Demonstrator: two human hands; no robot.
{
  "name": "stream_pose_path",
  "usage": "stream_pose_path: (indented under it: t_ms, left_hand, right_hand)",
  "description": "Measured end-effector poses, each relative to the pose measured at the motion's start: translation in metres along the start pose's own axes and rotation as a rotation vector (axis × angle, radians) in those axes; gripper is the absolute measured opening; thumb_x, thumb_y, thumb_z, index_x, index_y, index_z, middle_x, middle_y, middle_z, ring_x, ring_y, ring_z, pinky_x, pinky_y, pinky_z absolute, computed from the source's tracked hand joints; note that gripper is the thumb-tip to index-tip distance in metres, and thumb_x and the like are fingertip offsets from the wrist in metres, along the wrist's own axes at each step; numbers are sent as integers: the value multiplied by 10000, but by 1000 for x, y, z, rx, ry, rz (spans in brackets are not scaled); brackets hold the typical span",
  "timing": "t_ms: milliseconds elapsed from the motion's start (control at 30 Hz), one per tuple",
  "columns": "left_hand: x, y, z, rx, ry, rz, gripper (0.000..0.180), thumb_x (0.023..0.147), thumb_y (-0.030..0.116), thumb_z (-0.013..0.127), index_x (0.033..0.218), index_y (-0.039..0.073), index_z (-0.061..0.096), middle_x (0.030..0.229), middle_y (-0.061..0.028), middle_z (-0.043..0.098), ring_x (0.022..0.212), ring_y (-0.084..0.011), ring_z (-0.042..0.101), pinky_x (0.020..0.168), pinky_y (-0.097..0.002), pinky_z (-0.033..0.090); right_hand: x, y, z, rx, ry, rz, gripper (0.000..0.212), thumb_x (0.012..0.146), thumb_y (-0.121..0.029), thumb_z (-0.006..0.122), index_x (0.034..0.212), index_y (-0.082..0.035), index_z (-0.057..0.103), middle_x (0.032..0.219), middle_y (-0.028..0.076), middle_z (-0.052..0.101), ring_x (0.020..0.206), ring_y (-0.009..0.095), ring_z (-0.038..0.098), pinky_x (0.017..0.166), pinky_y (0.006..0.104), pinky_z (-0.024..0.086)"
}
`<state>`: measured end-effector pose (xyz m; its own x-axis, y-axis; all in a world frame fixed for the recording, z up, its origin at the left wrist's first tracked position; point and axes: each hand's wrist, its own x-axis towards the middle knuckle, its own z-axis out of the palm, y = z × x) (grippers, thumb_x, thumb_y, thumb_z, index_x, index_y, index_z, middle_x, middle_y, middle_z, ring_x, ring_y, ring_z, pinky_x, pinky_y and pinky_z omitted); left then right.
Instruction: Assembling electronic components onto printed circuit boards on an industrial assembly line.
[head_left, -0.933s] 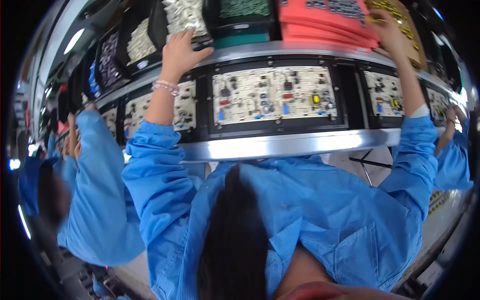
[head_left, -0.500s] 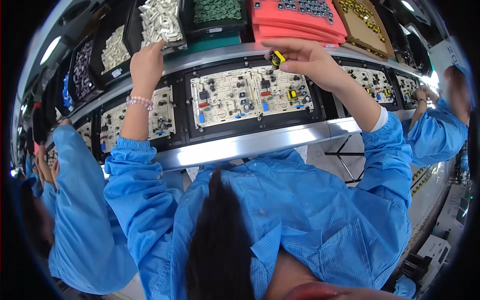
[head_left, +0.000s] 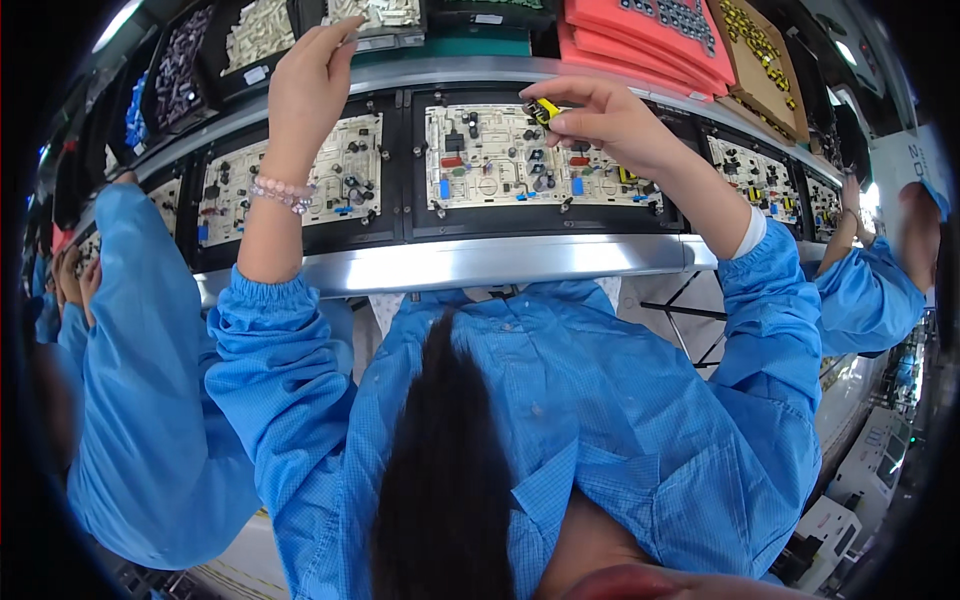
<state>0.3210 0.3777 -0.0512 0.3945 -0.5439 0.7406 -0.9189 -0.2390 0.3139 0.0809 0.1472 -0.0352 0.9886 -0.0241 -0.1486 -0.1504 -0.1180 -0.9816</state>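
Note:
My left hand [head_left: 310, 88] is raised beside the front of a black bin with white plastic parts [head_left: 388, 12]. Its forefinger stretches toward the bin and the thumb stands apart from it; I see nothing held. A small yellow-and-black transformer [head_left: 543, 109] is pinched between the fingers and thumb of my right hand [head_left: 605, 120]. That hand hovers over the upper right part of a cream circuit board [head_left: 490, 190], which sits in a black frame and carries black, red and blue components. My right fingers and wrist cover part of this board.
Another board [head_left: 340, 190] lies to the left, and one [head_left: 745, 165] to the right. Bins of parts line the back, beside pink foam sheets [head_left: 640, 45] and a cardboard box of yellow-black parts [head_left: 765, 60]. A metal rail [head_left: 480, 268] edges the line. Co-workers sit on both sides.
The view has shifted, so the boards sit higher and farther right. My left hand's thumb and forefinger have spread near the white-parts bin. My right hand keeps the transformer above the board.

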Motion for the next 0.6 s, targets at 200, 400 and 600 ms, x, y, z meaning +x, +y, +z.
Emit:
stream_pose_path:
  t_ms: [200,400,600]
  left_hand:
    - [-23,-14,-1,-187,-25,-145,277,876,37,622,1138,111,673,936,-76,677,747,-184,646,651,-273,523]
    - [-36,-20,-3,-267,-33,-243,278,882,47,637,1154,91,669,944,-77,681,781,-158,668,694,-260,547]
    - [-44,-8,-17,-453,-17,-412,230,871,67,676,1094,7,676,907,-96,702,789,-139,699,710,-240,553]
  right_hand:
    - [19,19,4,367,-82,43,277,910,-79,616,1182,-33,586,1103,48,604,999,125,620,883,254,487]
    - [17,12,32,-487,-50,-115,292,842,-3,660,1125,-39,596,1091,51,610,966,155,616,901,294,494]
    - [20,31,34,-912,-41,-398,311,748,-20,726,1035,-53,609,1004,90,612,971,266,597,855,358,491]
